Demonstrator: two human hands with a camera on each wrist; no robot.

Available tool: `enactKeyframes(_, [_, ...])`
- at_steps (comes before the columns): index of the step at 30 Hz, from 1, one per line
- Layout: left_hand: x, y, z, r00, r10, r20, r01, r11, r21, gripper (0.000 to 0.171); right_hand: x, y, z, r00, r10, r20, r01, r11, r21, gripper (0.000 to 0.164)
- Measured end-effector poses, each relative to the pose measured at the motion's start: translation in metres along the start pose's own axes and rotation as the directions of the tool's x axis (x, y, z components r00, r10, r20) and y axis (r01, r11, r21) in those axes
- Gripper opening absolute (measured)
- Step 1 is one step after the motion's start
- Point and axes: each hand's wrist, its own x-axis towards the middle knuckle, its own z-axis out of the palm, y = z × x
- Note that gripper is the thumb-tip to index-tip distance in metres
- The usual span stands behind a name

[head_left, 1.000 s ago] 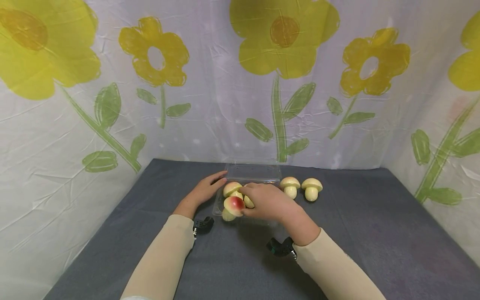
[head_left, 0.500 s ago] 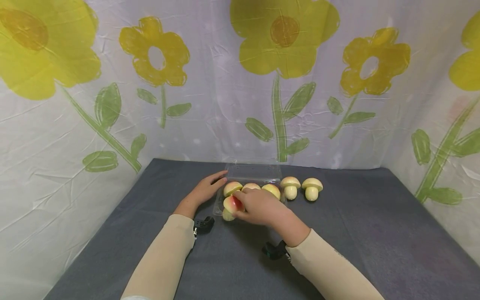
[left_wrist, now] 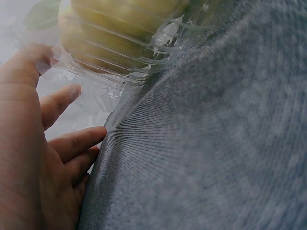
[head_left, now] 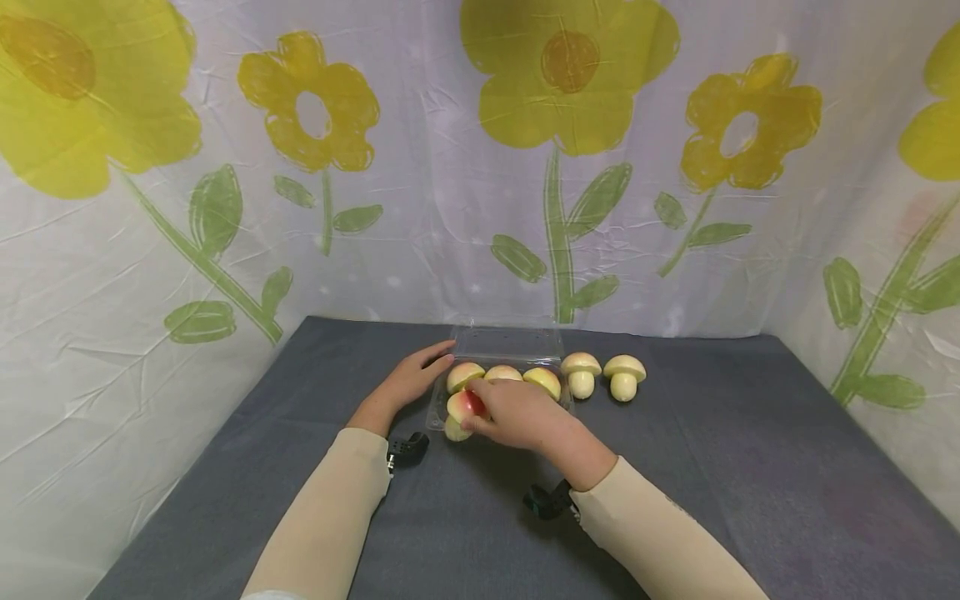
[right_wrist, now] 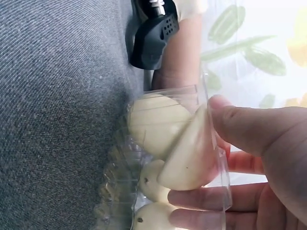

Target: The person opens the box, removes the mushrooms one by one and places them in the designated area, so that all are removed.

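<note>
Your right hand [head_left: 517,412] grips the red-capped mushroom [head_left: 470,405], tilted, at the clear container's [head_left: 435,421] near-left corner. Left hand [head_left: 407,380], fingers spread, touches its left side. Brace there, settle gently; glossy cap may slip.

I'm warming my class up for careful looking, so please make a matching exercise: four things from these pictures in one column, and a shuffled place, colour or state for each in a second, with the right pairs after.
Things
1. left hand
2. tablecloth
3. clear lid
4. right hand

Descriptions
A. raised along the far side
B. at the red-patched mushroom
C. at the container's left side
D. dark grey

Pairs: 1-C, 2-D, 3-A, 4-B
</note>
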Motion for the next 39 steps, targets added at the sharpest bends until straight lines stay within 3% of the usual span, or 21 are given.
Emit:
enactKeyframes(19, [0.000,0.000,0.001,1.000,0.000,-0.011,0.000,1.000,0.009,0.065,-0.002,0.001,-0.001,0.997,-0.008,-0.078,0.006,1.000,-0.027,0.036])
enactKeyframes(29, [0.000,0.000,0.001,1.000,-0.005,-0.010,0.005,1.000,-0.007,0.063,-0.005,0.003,-0.011,0.995,0.082,-0.063,-0.082,0.997,-0.007,0.056])
enactKeyframes(39, [0.000,0.000,0.002,1.000,-0.003,-0.004,0.003,1.000,-0.005,0.066,-0.010,0.006,-0.021,0.991,0.112,-0.076,-0.111,0.994,0.025,0.057])
